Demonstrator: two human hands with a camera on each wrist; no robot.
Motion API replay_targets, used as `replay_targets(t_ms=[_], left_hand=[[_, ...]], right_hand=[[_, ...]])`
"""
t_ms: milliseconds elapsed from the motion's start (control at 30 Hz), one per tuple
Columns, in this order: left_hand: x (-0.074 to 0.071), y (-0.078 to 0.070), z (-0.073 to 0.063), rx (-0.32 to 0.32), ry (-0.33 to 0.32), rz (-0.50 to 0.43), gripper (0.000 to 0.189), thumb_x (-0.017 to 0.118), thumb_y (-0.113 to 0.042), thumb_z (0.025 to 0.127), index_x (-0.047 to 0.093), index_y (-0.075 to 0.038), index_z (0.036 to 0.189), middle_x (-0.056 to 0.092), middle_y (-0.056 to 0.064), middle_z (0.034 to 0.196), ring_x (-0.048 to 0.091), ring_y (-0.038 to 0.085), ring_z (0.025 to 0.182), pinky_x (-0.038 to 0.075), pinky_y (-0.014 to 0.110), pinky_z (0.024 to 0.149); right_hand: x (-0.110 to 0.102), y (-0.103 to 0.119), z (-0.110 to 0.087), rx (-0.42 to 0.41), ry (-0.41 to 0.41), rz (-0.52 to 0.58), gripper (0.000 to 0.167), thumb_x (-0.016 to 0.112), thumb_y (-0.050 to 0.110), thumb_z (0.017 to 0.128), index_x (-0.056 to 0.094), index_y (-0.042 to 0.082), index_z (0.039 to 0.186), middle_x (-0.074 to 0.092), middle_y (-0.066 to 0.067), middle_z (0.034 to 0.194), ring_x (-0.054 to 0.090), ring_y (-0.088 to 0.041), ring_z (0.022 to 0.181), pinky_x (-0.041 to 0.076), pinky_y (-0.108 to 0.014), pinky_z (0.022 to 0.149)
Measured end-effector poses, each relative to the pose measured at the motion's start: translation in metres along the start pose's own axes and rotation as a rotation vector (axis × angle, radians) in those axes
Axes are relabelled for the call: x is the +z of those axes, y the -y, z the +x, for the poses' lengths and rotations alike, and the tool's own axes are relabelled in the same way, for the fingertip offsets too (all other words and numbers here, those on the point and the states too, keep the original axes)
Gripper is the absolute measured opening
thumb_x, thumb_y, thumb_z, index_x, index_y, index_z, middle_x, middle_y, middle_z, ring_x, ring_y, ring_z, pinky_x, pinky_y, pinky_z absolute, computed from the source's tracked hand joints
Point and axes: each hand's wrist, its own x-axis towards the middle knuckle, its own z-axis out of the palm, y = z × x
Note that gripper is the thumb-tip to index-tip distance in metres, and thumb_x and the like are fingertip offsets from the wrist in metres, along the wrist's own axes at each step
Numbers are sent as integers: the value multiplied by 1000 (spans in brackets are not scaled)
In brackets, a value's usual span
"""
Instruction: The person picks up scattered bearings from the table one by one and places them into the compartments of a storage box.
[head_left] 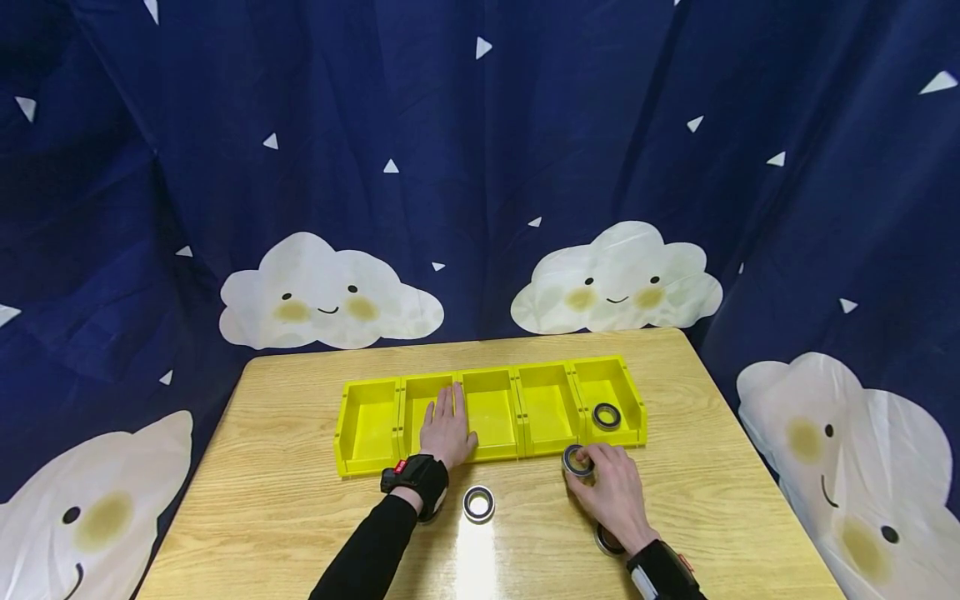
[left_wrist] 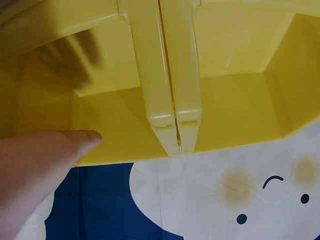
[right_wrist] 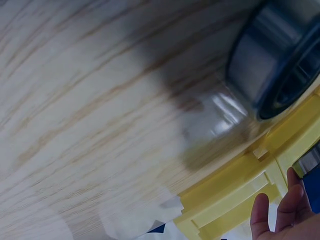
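Note:
Black-and-silver ring bearings and a row of yellow bins [head_left: 491, 454] are on the table. In the head view my right hand [head_left: 613, 492] pinches one bearing [head_left: 567, 459] between thumb and fingers, in front of the bins' right part. The right wrist view shows part of this held bearing [right_wrist: 309, 161] at the fingertips. My left hand [head_left: 447, 432] lies with fingers extended over the bins, around the divider between the second and third from the left. In the left wrist view the thumb [left_wrist: 75, 142] reaches over a bin's inside.
One bearing [head_left: 606, 428] lies in the rightmost bin. Another bearing [head_left: 468, 505] sits on the wooden table [head_left: 277, 500] in front of the bins. Beneath the right wrist a further bearing [head_left: 604, 542] is partly hidden. A dark blue curtain [head_left: 465, 192] with clouds hangs behind.

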Motion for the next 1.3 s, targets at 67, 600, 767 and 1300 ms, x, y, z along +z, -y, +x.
replay_targets(t_ms=[67, 600, 767, 1300], left_hand=[[0, 0, 0, 1, 2, -2, 86, 65, -32, 83, 17, 2, 145, 27, 20, 146, 23, 30, 135, 21, 46, 107], [2, 0, -1, -5, 11, -17, 86, 64, -31, 83, 16, 1, 146, 27, 20, 147, 22, 30, 136, 19, 46, 108], [2, 0, -1, -8, 12, -10, 87, 64, -31, 83, 15, 1, 146, 27, 19, 147, 22, 29, 136, 19, 46, 108], [2, 1, 0, -7, 12, -14, 87, 64, -32, 83, 14, 1, 146, 28, 19, 146, 23, 30, 135, 21, 47, 107]], right_hand=[[0, 0, 0, 5, 4, 1, 28, 81, 26, 62, 63, 12, 79, 61, -4, 82, 50, -24, 74, 39, -38, 63], [4, 3, 7, 19, 4, 23, 29, 81, 25, 63, 65, 10, 82, 63, -6, 85, 52, -26, 77, 40, -40, 66], [4, 5, 7, 23, 4, 33, 29, 81, 24, 63, 65, 10, 82, 63, -7, 86, 51, -25, 77, 40, -39, 66], [5, 5, 8, 36, 15, 37, 28, 81, 26, 64, 64, 11, 80, 63, -6, 86, 52, -25, 78, 40, -39, 68]])
